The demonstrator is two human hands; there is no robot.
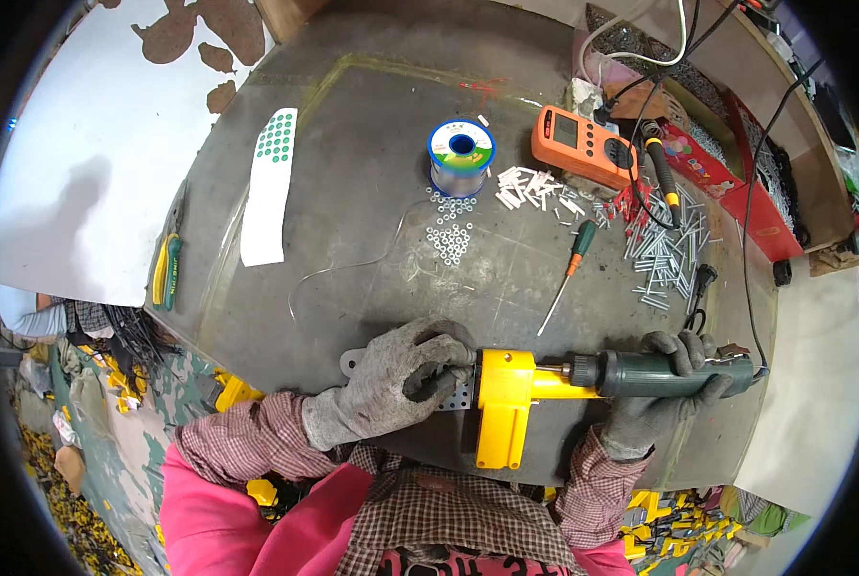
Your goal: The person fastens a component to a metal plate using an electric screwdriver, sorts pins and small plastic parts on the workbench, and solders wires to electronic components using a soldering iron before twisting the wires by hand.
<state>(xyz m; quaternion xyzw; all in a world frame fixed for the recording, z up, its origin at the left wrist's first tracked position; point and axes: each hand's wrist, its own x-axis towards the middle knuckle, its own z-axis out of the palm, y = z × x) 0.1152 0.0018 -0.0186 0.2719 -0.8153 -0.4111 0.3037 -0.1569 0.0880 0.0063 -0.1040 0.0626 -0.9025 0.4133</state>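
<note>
My gloved left hand [377, 389] is closed at the left end of a yellow plastic housing [504, 408], over a metal plate [458, 396] with small holes. Its palm and fingers hide most of that plate. My gloved right hand [645, 418] wraps round a dark green electric screwdriver [641, 374], which lies level. The screwdriver's shaft points left into the yellow housing, and its tip is out of sight. A cord leaves its right end.
Beyond my hands are a solder spool [460, 163], small nuts [449, 245], white sleeves [525, 187], a hand screwdriver [572, 269], long screws [669, 250] and an orange multimeter [583, 149]. Pliers [167, 259] and a sticker strip [268, 202] lie left. Red boxes [761, 216] stand right.
</note>
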